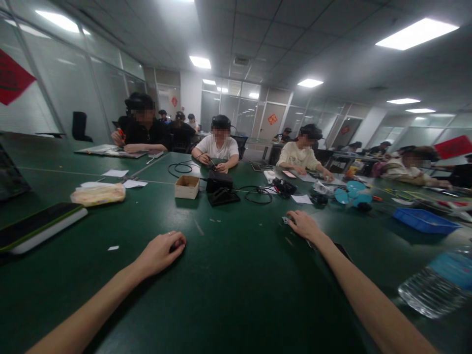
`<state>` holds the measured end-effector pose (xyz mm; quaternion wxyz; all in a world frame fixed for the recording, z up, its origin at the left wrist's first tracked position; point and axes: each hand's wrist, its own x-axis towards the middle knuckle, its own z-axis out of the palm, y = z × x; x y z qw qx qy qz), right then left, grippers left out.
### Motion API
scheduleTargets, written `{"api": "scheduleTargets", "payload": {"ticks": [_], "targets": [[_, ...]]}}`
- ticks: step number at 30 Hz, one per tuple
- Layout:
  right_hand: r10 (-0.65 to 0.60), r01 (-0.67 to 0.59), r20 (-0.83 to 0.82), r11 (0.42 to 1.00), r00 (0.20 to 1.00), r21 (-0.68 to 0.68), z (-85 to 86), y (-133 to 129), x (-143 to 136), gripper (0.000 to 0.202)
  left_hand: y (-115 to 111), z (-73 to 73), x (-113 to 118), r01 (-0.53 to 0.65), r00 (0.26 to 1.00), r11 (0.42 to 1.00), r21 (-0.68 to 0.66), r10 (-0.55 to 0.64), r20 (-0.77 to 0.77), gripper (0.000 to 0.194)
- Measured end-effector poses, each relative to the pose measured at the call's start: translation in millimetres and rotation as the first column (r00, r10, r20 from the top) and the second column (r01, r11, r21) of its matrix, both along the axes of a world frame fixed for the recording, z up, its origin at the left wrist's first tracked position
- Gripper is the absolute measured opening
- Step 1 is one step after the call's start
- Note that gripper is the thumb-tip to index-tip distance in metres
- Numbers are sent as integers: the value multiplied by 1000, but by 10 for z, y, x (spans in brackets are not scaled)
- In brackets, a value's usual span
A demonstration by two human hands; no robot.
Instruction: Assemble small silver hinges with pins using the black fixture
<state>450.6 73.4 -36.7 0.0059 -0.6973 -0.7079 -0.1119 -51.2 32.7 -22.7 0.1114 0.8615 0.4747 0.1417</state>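
Where the fingers of the right hand (304, 227) reach the worktop (228, 295), they lie against a small, flat, silver-grey piece (285, 221), to the right of the open, pale cardboard box (186, 191) and nearer the wearer. Thumb and forefinger are close together at it, but I cannot tell whether they are clamped on it or only resting there. The piece looks thin, light and stiff, perhaps smooth enough to slip, so its edges should give a better hold than its flat face. How fragile it is cannot be judged.

The left hand (160, 253) rests nearer the wearer than the box and a little to its left. Its fingers curl inward around a dark, rounded patch; whether that is a held thing or shadow, I cannot tell.

Farther out, a thin white paper scrap (113, 248) lies left of the box on the near side, while a shallow blue plastic tray (424, 222) and a clear plastic bottle with a blue label (438, 285) sit far to the box's right.
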Motion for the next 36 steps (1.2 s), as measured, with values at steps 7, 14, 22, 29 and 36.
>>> {"api": "scheduleTargets", "payload": {"ticks": [7, 14, 22, 29, 36], "targets": [[12, -12, 5, 1000, 1000, 10, 8, -19, -43, 27, -3, -8, -5, -11, 1000, 1000, 0, 11, -11, 26], [17, -16, -4, 999, 1000, 50, -9, -26, -42, 28, -15, 7, -2, -11, 1000, 1000, -4, 11, -18, 26], [24, -23, -3, 998, 1000, 63, -45, -4, -20, 27, -25, 28, 18, -29, 999, 1000, -11, 29, -20, 25], [38, -38, 4, 998, 999, 51, -32, -2, -24, 25, -21, 7, 16, -32, 999, 999, 0, 32, -7, 24], [36, -35, -8, 997, 999, 63, -28, -18, -27, 27, -27, 20, 14, -18, 1000, 1000, -2, 18, -15, 26]]}}
